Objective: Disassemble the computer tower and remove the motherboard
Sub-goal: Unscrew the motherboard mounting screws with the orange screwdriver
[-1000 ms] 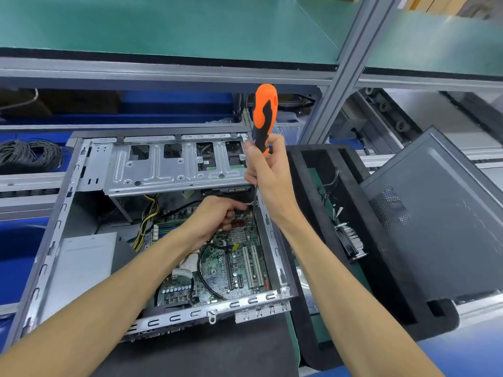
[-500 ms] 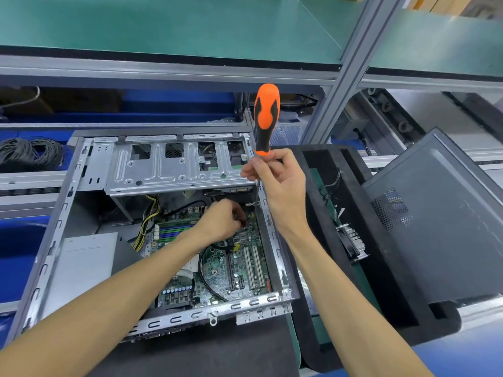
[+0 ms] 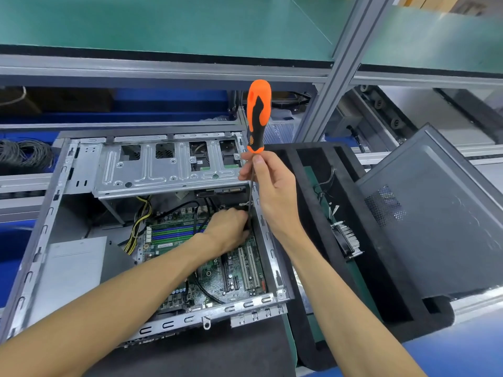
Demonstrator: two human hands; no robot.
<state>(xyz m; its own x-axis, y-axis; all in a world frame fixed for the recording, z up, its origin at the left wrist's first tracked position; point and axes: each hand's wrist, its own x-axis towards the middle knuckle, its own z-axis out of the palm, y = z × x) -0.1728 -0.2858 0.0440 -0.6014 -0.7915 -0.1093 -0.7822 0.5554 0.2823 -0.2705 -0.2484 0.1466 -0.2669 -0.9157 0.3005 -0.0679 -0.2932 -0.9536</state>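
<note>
Resting under left-hand fingers (image 3: 239, 217): motherboard (image 3: 217, 270)

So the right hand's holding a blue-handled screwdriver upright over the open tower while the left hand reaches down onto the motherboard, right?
Not quite: the head view shows the screwdriver handle is orange and black, not blue. The rest holds: right hand, left hand on the motherboard.

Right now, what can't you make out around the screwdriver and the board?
- Head view: the screwdriver tip and any screw under it, hidden behind the left hand.
- What the left hand's fingers hold or touch: they curl out of sight.
- Motherboard middle: covered by the left forearm.
- Board lettering: too small to read.
- Right hand pinches the shaft below the handle; whether it is turning cannot be told.
</note>
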